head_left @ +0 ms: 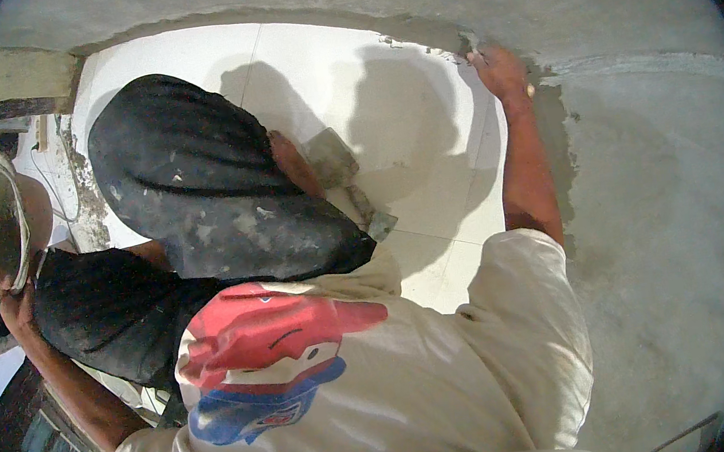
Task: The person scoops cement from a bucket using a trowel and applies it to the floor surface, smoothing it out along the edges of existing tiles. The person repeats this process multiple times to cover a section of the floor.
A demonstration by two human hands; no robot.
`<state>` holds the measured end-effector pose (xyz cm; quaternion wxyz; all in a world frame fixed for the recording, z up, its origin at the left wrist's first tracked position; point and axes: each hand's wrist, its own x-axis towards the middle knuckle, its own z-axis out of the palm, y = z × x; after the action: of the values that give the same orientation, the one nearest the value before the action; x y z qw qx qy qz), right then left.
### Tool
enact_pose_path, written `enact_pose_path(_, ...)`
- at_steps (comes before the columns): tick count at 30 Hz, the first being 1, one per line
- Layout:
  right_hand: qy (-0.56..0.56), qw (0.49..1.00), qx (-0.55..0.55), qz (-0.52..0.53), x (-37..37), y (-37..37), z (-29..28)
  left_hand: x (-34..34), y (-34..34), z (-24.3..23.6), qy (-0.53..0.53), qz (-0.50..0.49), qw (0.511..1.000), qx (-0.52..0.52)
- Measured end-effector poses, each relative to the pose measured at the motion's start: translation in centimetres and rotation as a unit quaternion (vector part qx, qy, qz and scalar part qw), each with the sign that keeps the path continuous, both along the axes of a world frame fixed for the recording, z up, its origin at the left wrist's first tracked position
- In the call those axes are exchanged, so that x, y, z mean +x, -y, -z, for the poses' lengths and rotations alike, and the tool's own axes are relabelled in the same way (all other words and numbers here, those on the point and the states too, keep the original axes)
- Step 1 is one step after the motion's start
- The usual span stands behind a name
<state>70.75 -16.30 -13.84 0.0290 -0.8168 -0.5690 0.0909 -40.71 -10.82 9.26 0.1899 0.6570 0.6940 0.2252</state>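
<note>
Just below the camera, your white shirt spreads across the view, its red and blue print lying over the chest. Beyond it come your black trousers, dusted with pale smears, the legs bent in a low crouch, and a bare foot shows past the cloth. Beside that foot, a flat greyish piece lies on the white tiled floor, with a smaller grey-green piece close to the trouser edge. Out to the left, your left hand has its fingers closed on the rim of a bucket, which stands tilted near your knee, its mouth turned away to the left and its inside stained brown. Farther out on the opposite side, your right hand reaches to the foot of the grey wall, close to the corner; its fingers are bent, and you cannot tell from this angle whether they grip anything. A darker, damp-looking strip runs along the wall's lower edge beside that forearm, and a rough pale seam marks the corner.
</note>
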Motion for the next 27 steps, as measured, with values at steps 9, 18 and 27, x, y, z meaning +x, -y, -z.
enact_pose_path(9,-0.052,0.998,-0.030,0.008,-2.8,-1.4,-2.4,0.0,-0.6,-1.1,0.371,-0.144,0.914,-0.076)
enact_pose_path(18,0.061,0.993,-0.096,0.020,3.9,1.8,1.7,-3.0,-1.6,1.3,0.277,-0.108,0.953,-0.062)
enact_pose_path(27,0.041,0.993,-0.108,-0.009,-3.1,-2.7,-0.4,-3.6,-1.2,1.5,0.125,-0.059,0.990,-0.035)
